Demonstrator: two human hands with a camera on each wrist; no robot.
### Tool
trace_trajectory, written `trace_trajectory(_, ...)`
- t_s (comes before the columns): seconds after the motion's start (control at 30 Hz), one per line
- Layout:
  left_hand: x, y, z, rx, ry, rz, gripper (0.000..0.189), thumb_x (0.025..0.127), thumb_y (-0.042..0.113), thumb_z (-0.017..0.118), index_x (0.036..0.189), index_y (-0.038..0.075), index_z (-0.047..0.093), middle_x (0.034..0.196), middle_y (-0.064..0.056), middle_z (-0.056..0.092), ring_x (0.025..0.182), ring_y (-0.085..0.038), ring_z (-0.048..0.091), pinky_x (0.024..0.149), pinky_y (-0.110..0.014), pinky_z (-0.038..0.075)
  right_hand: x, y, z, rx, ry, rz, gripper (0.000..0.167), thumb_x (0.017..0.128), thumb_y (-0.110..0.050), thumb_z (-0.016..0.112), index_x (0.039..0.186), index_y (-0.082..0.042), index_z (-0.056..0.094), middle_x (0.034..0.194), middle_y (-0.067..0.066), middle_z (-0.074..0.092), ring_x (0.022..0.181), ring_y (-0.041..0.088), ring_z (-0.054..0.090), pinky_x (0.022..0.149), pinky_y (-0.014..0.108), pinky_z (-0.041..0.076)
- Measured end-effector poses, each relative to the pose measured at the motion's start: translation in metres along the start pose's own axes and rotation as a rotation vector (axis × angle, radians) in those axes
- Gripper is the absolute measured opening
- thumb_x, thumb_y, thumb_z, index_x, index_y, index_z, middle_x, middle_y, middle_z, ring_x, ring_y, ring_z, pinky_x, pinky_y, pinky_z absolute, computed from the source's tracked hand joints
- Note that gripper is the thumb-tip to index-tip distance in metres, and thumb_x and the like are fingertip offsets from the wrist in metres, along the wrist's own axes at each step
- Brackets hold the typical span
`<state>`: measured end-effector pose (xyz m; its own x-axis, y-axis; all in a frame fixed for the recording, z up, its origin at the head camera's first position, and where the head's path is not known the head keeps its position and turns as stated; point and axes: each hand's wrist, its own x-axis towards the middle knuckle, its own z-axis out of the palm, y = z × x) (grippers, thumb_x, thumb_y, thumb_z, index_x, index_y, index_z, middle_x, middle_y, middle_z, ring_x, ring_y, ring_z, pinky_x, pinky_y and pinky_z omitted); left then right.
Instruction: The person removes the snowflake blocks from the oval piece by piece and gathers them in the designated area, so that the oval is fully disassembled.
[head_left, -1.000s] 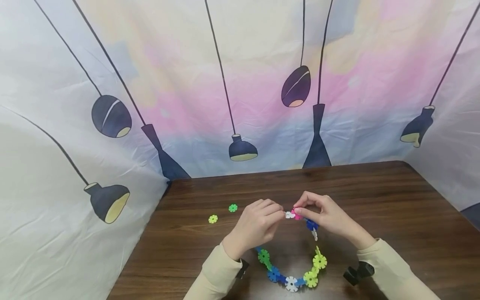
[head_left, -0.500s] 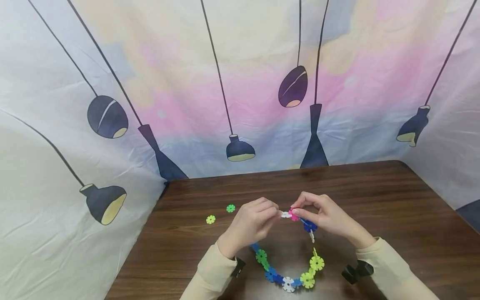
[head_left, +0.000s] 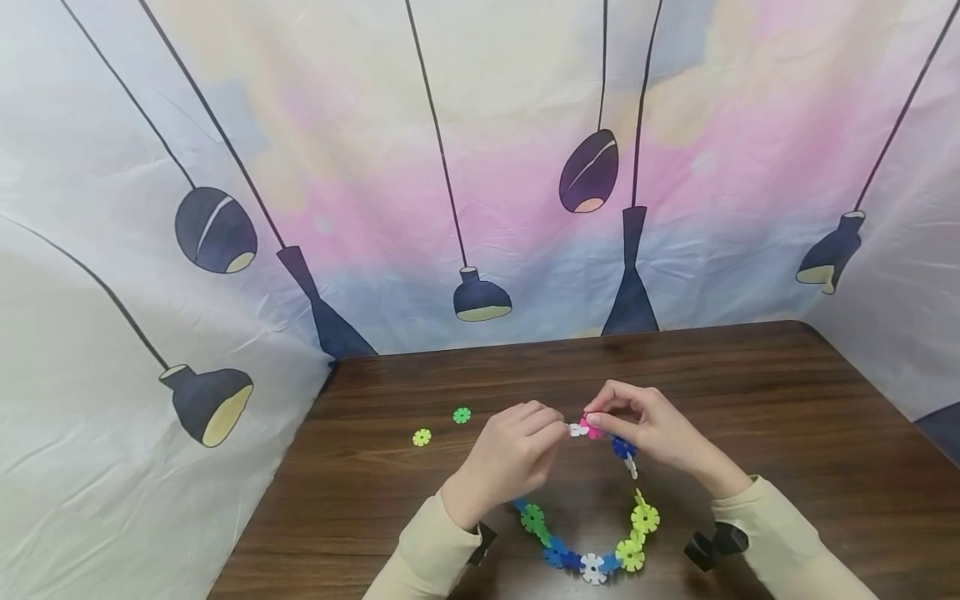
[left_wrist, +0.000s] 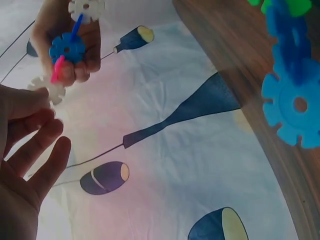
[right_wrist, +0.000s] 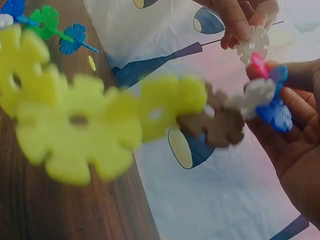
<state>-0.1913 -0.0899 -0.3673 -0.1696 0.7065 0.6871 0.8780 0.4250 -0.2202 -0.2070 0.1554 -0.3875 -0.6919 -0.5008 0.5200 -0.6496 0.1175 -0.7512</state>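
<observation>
My left hand [head_left: 517,450] pinches a white flower-shaped snowflake disc [right_wrist: 253,45] between thumb and finger. Slotted into it is a pink disc [right_wrist: 259,64], which my right hand [head_left: 660,429] grips with thumb and fingertips. From there a chain of linked discs loops down: blue discs [head_left: 623,447], a small white one, a brown disc [right_wrist: 217,122], yellow discs [head_left: 645,518], another white disc [head_left: 593,569], then blue and green discs [head_left: 533,518] on the left. Behind my left hand the chain's left end is hidden in the head view.
Two loose discs, one green [head_left: 462,415] and one yellow [head_left: 422,437], lie on the dark wooden table [head_left: 390,492] left of my hands. A cloth backdrop [head_left: 360,150] printed with lamps hangs behind and beside the table.
Both hands keep their hold on the white and pink discs and stay nearly in place. The hanging lower part of the chain has swung slightly to the right.
</observation>
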Motion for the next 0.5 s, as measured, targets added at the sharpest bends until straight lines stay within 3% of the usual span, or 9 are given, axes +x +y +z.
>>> trace_trajectory(0.23, 0.001, -0.009, -0.007, -0.096, 0.025, -0.011, 0.006, 0.089, 0.007, 0.076, 0.09, 0.01, 0.071, 0.088, 0.001, 0.069, 0.084, -0.012, 0.064, 0.083, -0.02, 0.054, 0.002, -0.003, 0.0, 0.066, -0.055, -0.11, 0.021, 0.095, 0.008, 0.062, 0.105, -0.01, 0.064, 0.091, 0.005, 0.073, 0.078, 0.018, 0.068, 0.067, 0.029, 0.055)
trace_trajectory(0.5, -0.001, -0.009, -0.006, -0.097, 0.031, -0.039, 0.009, 0.086, 0.006, 0.079, 0.09, 0.01, 0.071, 0.086, 0.001, 0.068, 0.081, -0.012, 0.062, 0.079, -0.02, 0.054, 0.001, 0.002, 0.004, 0.072, -0.044, -0.047, 0.018, 0.097, 0.005, 0.062, 0.103, -0.012, 0.064, 0.09, 0.001, 0.073, 0.079, 0.022, 0.069, 0.066, 0.03, 0.055)
